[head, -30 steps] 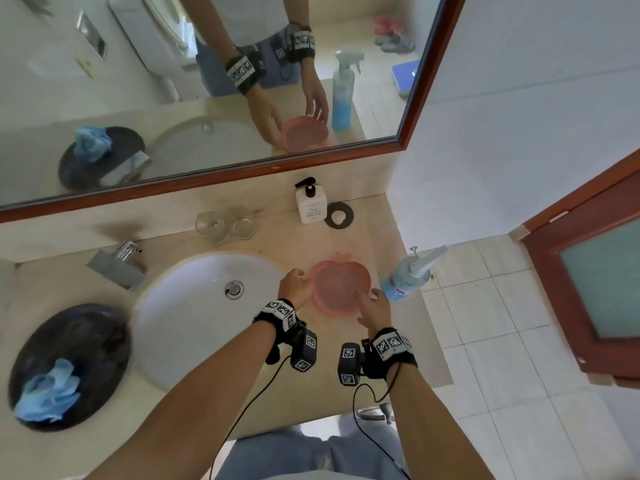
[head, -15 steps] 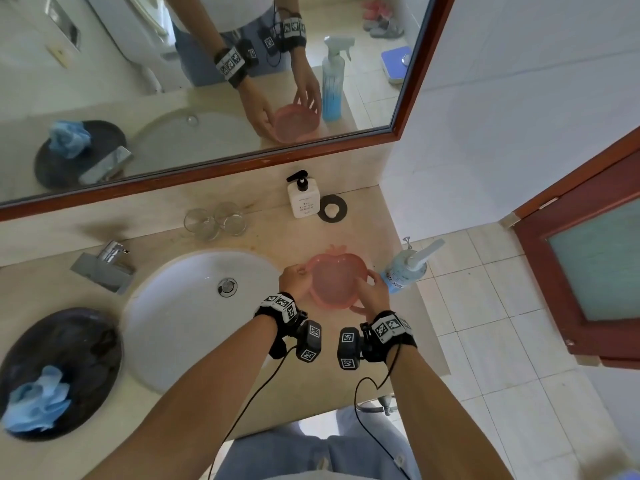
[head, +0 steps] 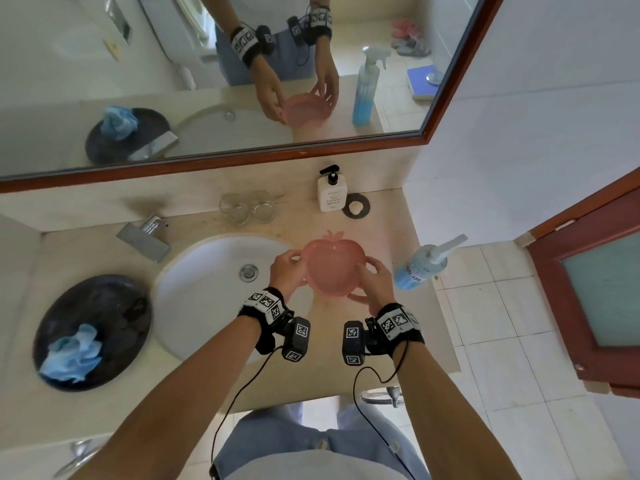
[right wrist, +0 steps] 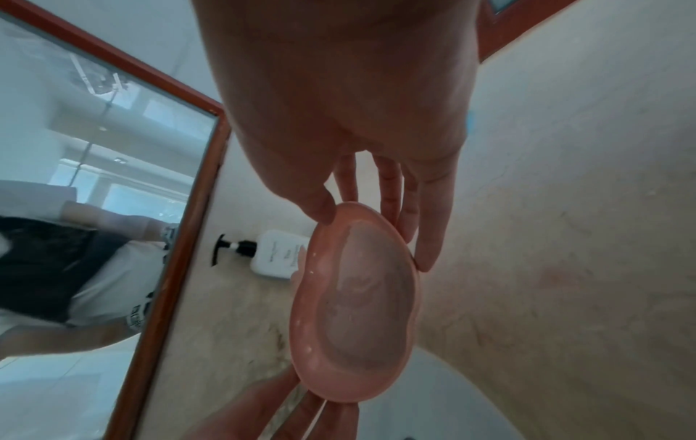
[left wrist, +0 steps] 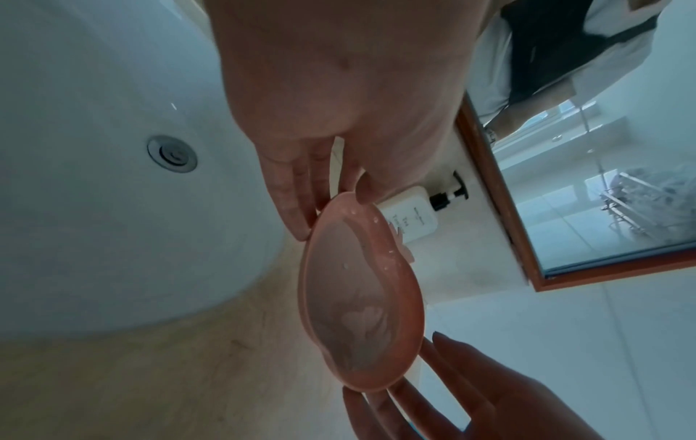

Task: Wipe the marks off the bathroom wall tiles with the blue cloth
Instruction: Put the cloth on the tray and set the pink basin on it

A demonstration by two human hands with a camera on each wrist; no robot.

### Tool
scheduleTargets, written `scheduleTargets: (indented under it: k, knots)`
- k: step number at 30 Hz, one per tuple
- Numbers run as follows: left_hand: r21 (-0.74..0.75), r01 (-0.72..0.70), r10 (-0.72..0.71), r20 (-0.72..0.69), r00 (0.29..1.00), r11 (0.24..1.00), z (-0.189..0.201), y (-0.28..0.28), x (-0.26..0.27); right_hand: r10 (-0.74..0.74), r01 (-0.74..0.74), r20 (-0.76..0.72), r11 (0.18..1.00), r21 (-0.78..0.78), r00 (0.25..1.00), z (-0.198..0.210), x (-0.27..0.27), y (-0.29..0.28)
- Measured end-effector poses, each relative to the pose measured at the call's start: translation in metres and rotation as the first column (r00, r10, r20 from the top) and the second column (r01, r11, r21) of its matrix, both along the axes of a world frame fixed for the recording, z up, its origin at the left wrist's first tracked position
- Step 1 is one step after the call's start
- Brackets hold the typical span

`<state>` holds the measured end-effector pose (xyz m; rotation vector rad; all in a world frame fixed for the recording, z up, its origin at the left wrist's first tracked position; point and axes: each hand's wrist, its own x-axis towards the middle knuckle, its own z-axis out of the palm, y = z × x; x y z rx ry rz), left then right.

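A crumpled blue cloth [head: 71,355] lies in a dark round basin [head: 114,299] at the counter's left, away from both hands. My left hand [head: 292,266] and right hand [head: 372,280] grip a pink apple-shaped bowl [head: 332,268] by its opposite rims, just above the counter to the right of the sink. In the left wrist view, the left hand's thumb and fingers [left wrist: 293,208] pinch the bowl [left wrist: 357,297]. In the right wrist view, the right hand's fingers [right wrist: 406,220] do the same on the bowl [right wrist: 361,303], which has droplets on its rim. White wall tiles [head: 519,116] stand at the right.
A white sink [head: 207,299] with a faucet [head: 145,233] sits mid-counter. Two glasses [head: 246,206] and a soap dispenser [head: 331,194] stand at the back under the mirror [head: 207,64]. A blue spray bottle [head: 420,268] stands at the counter's right edge. A red door [head: 588,289] is at the right.
Both hands closed on the pink bowl's rims and raised it a little off the counter. The blue cloth has not moved.
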<state>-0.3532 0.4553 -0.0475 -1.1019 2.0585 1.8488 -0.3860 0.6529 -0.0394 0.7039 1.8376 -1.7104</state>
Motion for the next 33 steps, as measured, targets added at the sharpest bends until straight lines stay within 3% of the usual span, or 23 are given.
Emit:
scheduleTargets:
  k: [7,15,28,33]
  knots:
    - [0.016,-0.112,0.113,-0.128,0.985,0.994,0.046,-0.061,0.044,0.101,-0.100,-0.099,0.995,0.008,0.990,0.033,0.013,-0.062]
    - [-0.015,-0.261,0.251,-0.233,0.939,0.965,0.057,-0.152,0.120,0.260,-0.265,-0.156,0.964,-0.008,0.953,0.047,0.052,-0.153]
    - [-0.052,-0.517,0.498,-0.201,0.844,0.855,0.055,-0.248,0.251,0.569,-0.577,-0.112,0.815,-0.057,0.814,0.048,0.122,-0.293]
    - [-0.089,-0.554,0.533,-0.185,0.826,0.828,0.058,-0.295,0.279,0.607,-0.611,-0.067,0.788,-0.079,0.792,0.041,0.143,-0.347]
